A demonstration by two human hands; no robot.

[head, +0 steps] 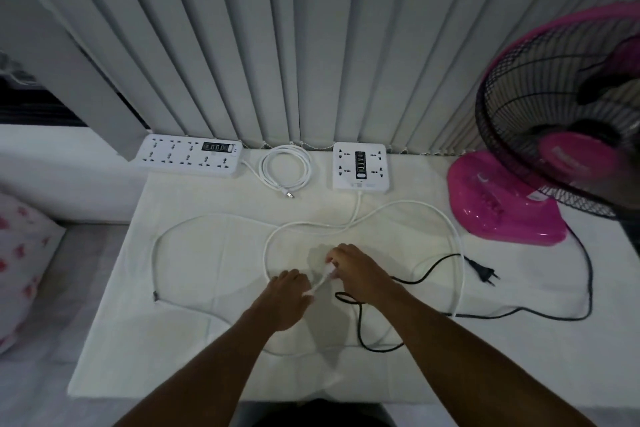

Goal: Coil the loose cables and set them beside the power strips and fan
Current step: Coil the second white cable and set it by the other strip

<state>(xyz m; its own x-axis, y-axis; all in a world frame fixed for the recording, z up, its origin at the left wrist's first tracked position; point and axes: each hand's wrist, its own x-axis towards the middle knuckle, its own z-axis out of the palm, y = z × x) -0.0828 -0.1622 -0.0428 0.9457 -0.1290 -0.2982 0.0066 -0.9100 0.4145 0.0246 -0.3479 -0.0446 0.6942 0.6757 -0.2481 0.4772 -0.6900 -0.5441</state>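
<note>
A long white cable [457, 253] runs from the square power strip [360, 165] and sprawls in loose loops over the white cloth. My right hand [353, 270] pinches its white plug end and my left hand [289, 295] grips the same cable just below. A second loose white cable [156, 253] from the long power strip [188, 155] loops at the left. Between the two strips lies a neatly coiled white cable [285, 166]. The pink fan [505, 204] stands at the right, its black cord [426, 269] and plug [483, 272] snaking under my right forearm.
White cloth [194, 350] covers the table, whose front edge runs near my elbows. Grey vertical blinds [311, 45] hang behind the strips. A patterned pillow [20, 260] lies at the left.
</note>
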